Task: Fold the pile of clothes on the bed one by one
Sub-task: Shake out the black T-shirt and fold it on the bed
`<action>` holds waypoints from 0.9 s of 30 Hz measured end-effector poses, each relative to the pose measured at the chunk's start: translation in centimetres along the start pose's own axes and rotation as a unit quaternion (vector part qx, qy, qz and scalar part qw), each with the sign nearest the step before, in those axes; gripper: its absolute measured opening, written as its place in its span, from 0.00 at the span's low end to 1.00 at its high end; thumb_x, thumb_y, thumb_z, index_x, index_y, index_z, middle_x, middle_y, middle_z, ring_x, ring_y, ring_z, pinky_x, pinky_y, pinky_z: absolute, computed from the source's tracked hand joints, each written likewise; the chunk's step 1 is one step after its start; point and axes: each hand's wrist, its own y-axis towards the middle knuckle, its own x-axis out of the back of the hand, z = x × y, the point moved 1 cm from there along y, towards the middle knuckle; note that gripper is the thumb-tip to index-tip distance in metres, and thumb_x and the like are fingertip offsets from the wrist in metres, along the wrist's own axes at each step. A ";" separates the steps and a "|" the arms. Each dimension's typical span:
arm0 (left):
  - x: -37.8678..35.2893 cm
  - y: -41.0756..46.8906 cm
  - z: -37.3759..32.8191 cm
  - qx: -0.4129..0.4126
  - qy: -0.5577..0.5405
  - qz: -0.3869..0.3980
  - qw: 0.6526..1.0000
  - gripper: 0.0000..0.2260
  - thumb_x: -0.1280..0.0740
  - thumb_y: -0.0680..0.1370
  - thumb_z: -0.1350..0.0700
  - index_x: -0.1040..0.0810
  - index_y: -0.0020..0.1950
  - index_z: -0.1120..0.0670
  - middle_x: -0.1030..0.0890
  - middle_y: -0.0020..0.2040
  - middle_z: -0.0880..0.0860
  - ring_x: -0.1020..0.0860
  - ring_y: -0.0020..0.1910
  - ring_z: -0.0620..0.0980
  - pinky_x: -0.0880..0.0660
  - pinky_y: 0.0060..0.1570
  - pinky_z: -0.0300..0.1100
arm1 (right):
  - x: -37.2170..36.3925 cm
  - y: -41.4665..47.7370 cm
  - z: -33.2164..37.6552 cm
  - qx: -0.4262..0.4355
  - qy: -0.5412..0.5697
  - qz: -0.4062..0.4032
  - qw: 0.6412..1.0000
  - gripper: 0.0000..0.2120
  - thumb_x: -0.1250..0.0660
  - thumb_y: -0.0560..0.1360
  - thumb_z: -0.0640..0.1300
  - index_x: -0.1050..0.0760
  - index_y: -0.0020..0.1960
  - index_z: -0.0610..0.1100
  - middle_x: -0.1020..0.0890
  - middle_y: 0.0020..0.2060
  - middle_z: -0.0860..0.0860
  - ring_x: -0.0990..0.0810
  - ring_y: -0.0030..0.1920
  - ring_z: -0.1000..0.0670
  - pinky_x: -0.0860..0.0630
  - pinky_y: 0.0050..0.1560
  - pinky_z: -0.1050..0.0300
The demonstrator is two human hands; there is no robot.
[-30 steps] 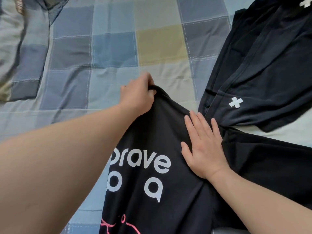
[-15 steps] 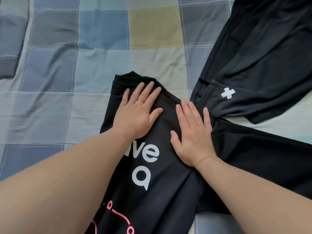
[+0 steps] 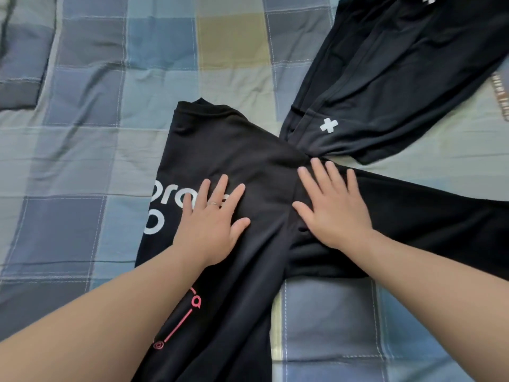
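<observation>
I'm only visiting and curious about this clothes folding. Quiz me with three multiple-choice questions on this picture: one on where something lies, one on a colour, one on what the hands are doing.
1. Where does the dark garment with the white cross lie relative to the black T-shirt?
A) to its left B) up and to its right C) under the forearms

2. What colour is the large lettering beside the left hand?
A) yellow B) green C) white

3. How do the left hand and right hand lie?
A) flat, fingers straight B) clenched fists C) pinching the collar

Answers: 1 B, it lies toward the top right corner. 2 C, white letters show there. 3 A, both palms press the black fabric.
</observation>
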 end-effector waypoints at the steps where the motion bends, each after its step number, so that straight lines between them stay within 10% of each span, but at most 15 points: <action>1: -0.3 0.0 -0.3 0.010 0.002 0.002 1.000 0.30 0.50 0.83 0.36 0.56 0.82 0.41 0.58 0.83 0.49 0.59 0.81 0.57 0.55 0.77 0.62 | -0.6 -0.6 -1.2 -0.033 0.014 0.017 0.999 0.38 0.61 0.77 0.67 0.53 0.82 0.50 0.52 0.82 0.47 0.53 0.81 0.44 0.55 0.78 0.38; 5: -0.5 -1.3 -1.7 0.007 -0.009 -0.060 0.998 0.27 0.46 0.84 0.41 0.47 0.82 0.44 0.52 0.83 0.52 0.54 0.82 0.57 0.53 0.78 0.59 | 0.9 -1.7 0.0 -0.114 0.059 0.006 0.992 0.36 0.56 0.80 0.65 0.59 0.82 0.48 0.58 0.82 0.47 0.60 0.81 0.45 0.60 0.77 0.35; 8: -1.6 -4.7 -1.6 0.012 -0.031 -0.060 0.998 0.27 0.45 0.83 0.42 0.45 0.82 0.44 0.51 0.83 0.51 0.53 0.82 0.56 0.52 0.78 0.57 | 2.7 -4.6 5.5 0.004 0.116 -0.069 0.991 0.35 0.51 0.80 0.61 0.52 0.82 0.48 0.53 0.82 0.47 0.55 0.81 0.43 0.57 0.76 0.35; 11: -3.4 -9.0 0.2 0.043 -0.033 -0.042 0.998 0.27 0.45 0.84 0.43 0.47 0.82 0.44 0.50 0.83 0.50 0.52 0.82 0.56 0.50 0.78 0.57 | -0.1 -9.0 8.5 0.133 0.091 0.034 0.986 0.35 0.58 0.78 0.63 0.52 0.82 0.52 0.54 0.82 0.50 0.54 0.81 0.45 0.54 0.78 0.38; 19: -7.1 -20.9 3.2 0.024 -0.083 -0.025 0.996 0.27 0.43 0.81 0.43 0.40 0.81 0.45 0.44 0.82 0.50 0.45 0.81 0.56 0.42 0.76 0.57 | -1.6 -16.9 7.8 -0.158 0.121 0.096 0.975 0.35 0.50 0.83 0.60 0.61 0.82 0.49 0.60 0.81 0.47 0.60 0.81 0.45 0.57 0.79 0.38; 23: -8.2 -25.4 4.0 0.008 -0.081 -0.033 0.996 0.28 0.44 0.79 0.41 0.35 0.78 0.48 0.40 0.81 0.52 0.42 0.79 0.58 0.38 0.74 0.56 | -0.3 -22.2 15.1 0.002 0.166 0.040 0.985 0.34 0.45 0.82 0.57 0.57 0.82 0.54 0.57 0.82 0.49 0.56 0.81 0.42 0.54 0.78 0.39; 27: -9.6 -28.8 5.0 0.018 -0.075 -0.007 0.997 0.30 0.44 0.78 0.39 0.34 0.78 0.49 0.39 0.81 0.54 0.42 0.79 0.59 0.37 0.73 0.58 | -3.7 -27.6 18.5 0.063 0.132 0.172 0.974 0.32 0.47 0.83 0.58 0.60 0.81 0.57 0.62 0.81 0.54 0.62 0.81 0.46 0.55 0.79 0.39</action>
